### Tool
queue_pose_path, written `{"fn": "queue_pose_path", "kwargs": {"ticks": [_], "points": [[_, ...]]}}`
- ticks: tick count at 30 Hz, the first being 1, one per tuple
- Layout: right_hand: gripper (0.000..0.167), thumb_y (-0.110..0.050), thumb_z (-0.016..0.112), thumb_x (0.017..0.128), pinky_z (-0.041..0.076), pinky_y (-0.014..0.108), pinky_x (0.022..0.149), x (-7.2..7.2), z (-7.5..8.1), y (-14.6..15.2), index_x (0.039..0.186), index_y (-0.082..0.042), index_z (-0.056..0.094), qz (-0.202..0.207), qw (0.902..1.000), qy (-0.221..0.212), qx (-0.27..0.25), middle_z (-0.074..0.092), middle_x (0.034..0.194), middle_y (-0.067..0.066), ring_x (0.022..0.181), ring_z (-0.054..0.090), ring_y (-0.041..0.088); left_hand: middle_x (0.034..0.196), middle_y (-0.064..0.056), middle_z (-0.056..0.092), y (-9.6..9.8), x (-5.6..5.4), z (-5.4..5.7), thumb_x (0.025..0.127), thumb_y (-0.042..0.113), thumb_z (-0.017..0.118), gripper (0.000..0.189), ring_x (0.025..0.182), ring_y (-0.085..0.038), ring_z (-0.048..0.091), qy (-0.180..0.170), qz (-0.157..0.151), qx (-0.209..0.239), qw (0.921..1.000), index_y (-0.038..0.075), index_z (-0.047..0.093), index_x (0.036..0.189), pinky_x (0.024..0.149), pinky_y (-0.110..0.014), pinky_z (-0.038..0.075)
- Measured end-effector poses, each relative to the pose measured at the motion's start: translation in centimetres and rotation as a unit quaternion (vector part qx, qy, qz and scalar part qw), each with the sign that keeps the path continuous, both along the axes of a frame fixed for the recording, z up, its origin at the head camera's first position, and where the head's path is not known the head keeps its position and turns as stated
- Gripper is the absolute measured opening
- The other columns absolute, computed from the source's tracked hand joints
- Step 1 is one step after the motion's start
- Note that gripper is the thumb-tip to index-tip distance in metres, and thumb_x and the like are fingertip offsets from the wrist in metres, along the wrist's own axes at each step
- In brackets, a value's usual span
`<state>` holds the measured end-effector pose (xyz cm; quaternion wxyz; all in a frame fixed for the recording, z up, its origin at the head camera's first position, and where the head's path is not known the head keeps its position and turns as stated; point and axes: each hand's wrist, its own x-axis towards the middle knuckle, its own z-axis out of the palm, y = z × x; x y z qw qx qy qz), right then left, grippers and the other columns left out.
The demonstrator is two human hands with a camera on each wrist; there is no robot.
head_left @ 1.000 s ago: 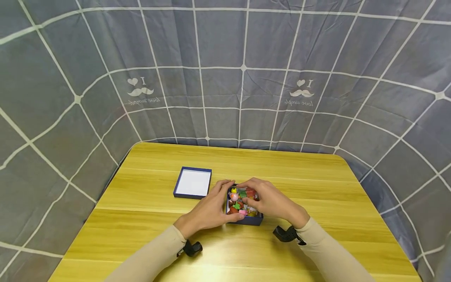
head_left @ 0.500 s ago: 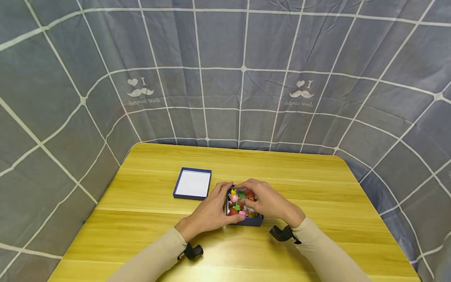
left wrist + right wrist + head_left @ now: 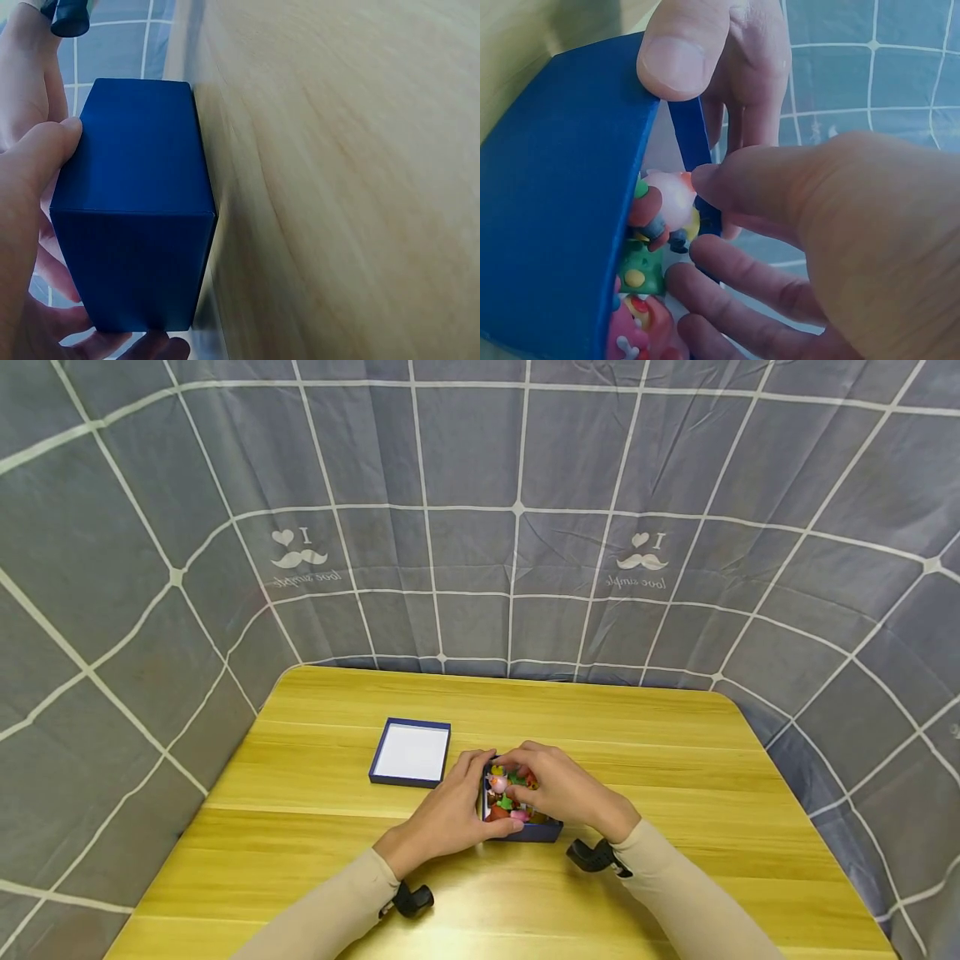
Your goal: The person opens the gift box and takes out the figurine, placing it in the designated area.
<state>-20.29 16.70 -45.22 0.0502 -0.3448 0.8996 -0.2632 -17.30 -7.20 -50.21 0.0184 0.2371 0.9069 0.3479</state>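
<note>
A dark blue box point(image 3: 538, 832) stands on the table, packed with several small colourful toy figures. My left hand point(image 3: 446, 814) holds it from the left, thumb at the near wall and fingers round the far side; the left wrist view shows the box walls point(image 3: 135, 165) between them. Over the box opening is my right hand point(image 3: 568, 787), its fingers reaching in. In the right wrist view its thumb touches a pale pink round figure point(image 3: 669, 201), while the other fingers lie loosely spread beside it. A green figure point(image 3: 641, 271) and a bright pink figure point(image 3: 621, 336) sit lower in the box.
Behind and left of the box lies a blue-edged lid point(image 3: 410, 752), its white inside facing up. The yellow wooden table point(image 3: 300, 827) is bounded at the back and sides by a grey gridded curtain point(image 3: 472, 552). Each wrist carries a black device point(image 3: 591, 855).
My right hand has shifted slightly left across the toys, toward the pale pink figure. My left hand keeps its hold on the box, and the lid lies as before.
</note>
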Motion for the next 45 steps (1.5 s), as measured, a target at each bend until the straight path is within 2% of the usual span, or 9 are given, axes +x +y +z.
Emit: {"fn": "queue_pose_path", "kwargs": {"ticks": [6, 14, 20, 25, 33, 42, 45], "points": [[0.039, -0.022, 0.081, 0.113, 0.069, 0.037, 0.091, -0.2, 0.0, -0.2, 0.147, -0.005, 0.078, 0.003, 1.0000, 0.003, 0.005, 0.078, 0.128, 0.013, 0.108, 0.080, 0.025, 0.177, -0.018, 0.048, 0.1, 0.0, 0.0, 0.097, 0.070, 0.088, 0.114, 0.153, -0.037, 0.064, 0.005, 0.001, -0.001, 1.0000, 0.008, 0.040, 0.179, 0.120, -0.057, 0.061], [0.034, -0.020, 0.082, 0.112, 0.064, 0.028, 0.085, -0.5, -0.2, -0.5, 0.143, -0.005, 0.081, 0.008, 0.9999, 0.001, 0.013, 0.081, 0.119, 0.008, 0.101, 0.079, 0.019, 0.176, -0.018, 0.049, 0.1, 0.1, 0.0, 0.097, 0.070, 0.089, 0.113, 0.153, -0.036, 0.064, 0.004, 0.000, 0.004, 1.0000, 0.008, 0.041, 0.178, 0.120, -0.056, 0.060], [0.027, -0.018, 0.083, 0.111, 0.054, 0.024, 0.073, -0.8, -0.1, -0.8, 0.136, -0.008, 0.086, 0.008, 0.9999, 0.001, 0.015, 0.080, 0.110, 0.004, 0.084, 0.064, 0.009, 0.177, -0.017, 0.048, 0.1, 0.0, 0.1, 0.096, 0.070, 0.089, 0.114, 0.153, -0.036, 0.064, -0.008, 0.003, 0.011, 0.9999, 0.008, 0.040, 0.179, 0.121, -0.057, 0.060], [0.027, -0.016, 0.085, 0.109, 0.052, 0.023, 0.072, -0.9, 0.0, -1.0, 0.134, -0.008, 0.087, 0.001, 0.9998, 0.000, 0.021, 0.079, 0.106, 0.002, 0.082, 0.060, 0.005, 0.177, -0.016, 0.048, 0.1, -0.1, 0.1, 0.096, 0.071, 0.089, 0.115, 0.152, -0.035, 0.065, -0.007, 0.003, 0.011, 0.9999, 0.009, 0.040, 0.179, 0.121, -0.056, 0.060], [0.027, -0.013, 0.088, 0.106, 0.054, 0.023, 0.071, -1.0, -0.1, -1.3, 0.133, -0.010, 0.087, -0.010, 0.9995, -0.005, 0.030, 0.076, 0.104, 0.003, 0.081, 0.061, 0.006, 0.177, -0.016, 0.048, 0.2, -0.1, 0.0, 0.096, 0.070, 0.089, 0.114, 0.152, -0.034, 0.064, -0.007, 0.002, 0.008, 0.9999, 0.009, 0.041, 0.178, 0.122, -0.056, 0.059], [0.025, -0.012, 0.090, 0.103, 0.059, 0.026, 0.076, -1.2, -0.3, -1.8, 0.128, -0.009, 0.087, -0.021, 0.9993, -0.012, 0.028, 0.081, 0.106, 0.004, 0.090, 0.073, 0.016, 0.176, -0.016, 0.049, 0.1, -0.1, -0.1, 0.095, 0.071, 0.090, 0.114, 0.152, -0.034, 0.064, -0.006, 0.003, 0.006, 1.0000, 0.010, 0.041, 0.178, 0.123, -0.055, 0.059], [0.022, -0.012, 0.091, 0.103, 0.060, 0.026, 0.075, -1.3, -0.4, -1.9, 0.125, -0.009, 0.088, -0.019, 0.9994, -0.012, 0.025, 0.081, 0.105, 0.003, 0.089, 0.074, 0.014, 0.176, -0.014, 0.049, 0.1, -0.2, -0.2, 0.095, 0.071, 0.090, 0.113, 0.150, -0.032, 0.065, -0.005, 0.001, 0.008, 1.0000, 0.011, 0.041, 0.178, 0.122, -0.054, 0.059]]}}
